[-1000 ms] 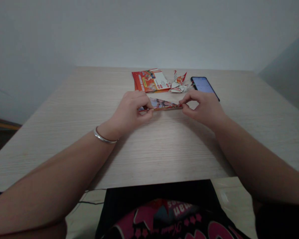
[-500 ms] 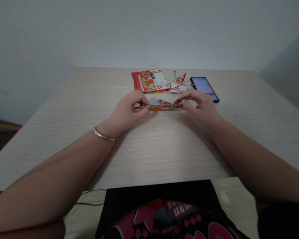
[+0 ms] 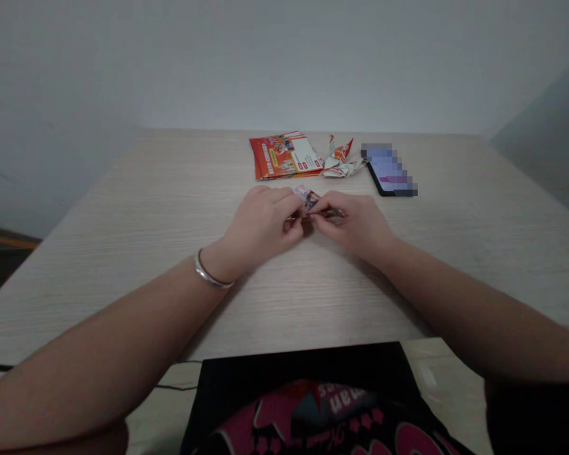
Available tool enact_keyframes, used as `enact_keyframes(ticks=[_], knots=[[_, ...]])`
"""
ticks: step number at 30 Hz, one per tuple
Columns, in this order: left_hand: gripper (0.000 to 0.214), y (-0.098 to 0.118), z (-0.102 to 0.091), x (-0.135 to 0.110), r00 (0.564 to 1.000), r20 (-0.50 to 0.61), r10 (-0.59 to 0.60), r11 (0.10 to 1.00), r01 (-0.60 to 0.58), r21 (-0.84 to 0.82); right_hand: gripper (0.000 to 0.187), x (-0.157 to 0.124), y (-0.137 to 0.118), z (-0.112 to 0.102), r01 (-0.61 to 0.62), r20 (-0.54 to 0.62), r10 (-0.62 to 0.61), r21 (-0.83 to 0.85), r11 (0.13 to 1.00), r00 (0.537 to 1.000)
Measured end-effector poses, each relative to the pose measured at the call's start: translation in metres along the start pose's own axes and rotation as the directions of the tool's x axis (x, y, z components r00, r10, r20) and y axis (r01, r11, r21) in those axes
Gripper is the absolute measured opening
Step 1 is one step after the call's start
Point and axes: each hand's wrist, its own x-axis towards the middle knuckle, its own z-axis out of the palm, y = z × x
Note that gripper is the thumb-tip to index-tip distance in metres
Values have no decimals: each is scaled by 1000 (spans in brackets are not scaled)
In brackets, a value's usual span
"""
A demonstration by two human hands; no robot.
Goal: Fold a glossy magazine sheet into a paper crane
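My left hand (image 3: 264,219) is curled over a printed paper (image 3: 308,195) near the middle of the table, thumb and fingers pinching it. From the other side my right hand (image 3: 359,222) pinches the same paper, its fingertips close to those of the left. Only a small piece with a purple and dark picture shows above the fingers; the hands cover most of the paper. A silver bangle (image 3: 209,273) circles my left wrist.
Behind my hands lies a stack of red and white printed leaflets (image 3: 275,159). Beside it are folded or torn red and white paper pieces (image 3: 342,165), then a dark phone (image 3: 389,170) with its screen lit. The pale wood-grain table (image 3: 123,208) meets a wall at the back.
My two hands have come closer together and slightly nearer to me. The paper, earlier a wide strip stretched between them, is now mostly hidden in the fingers.
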Motion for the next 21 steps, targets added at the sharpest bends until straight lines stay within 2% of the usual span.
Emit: enact_keyframes(ticks=[5,12,17,21], knots=[[11,-9,4,-1,1000,0,-29,998,29,-50,7,1,7,2,9,-20,-7,80,997,1000],[8,-29,12,-3,999,13,-50,989,51,-137,5,1,24,-10,7,-88,13,221,975,996],[7,-33,11,-4,998,24,-62,980,65,-186,3,2,31,-16,-14,-65,29,230,973,997],[8,-34,8,-4,995,79,-56,979,71,-192,3,1,33,-18,-43,-45,55,227,973,997]])
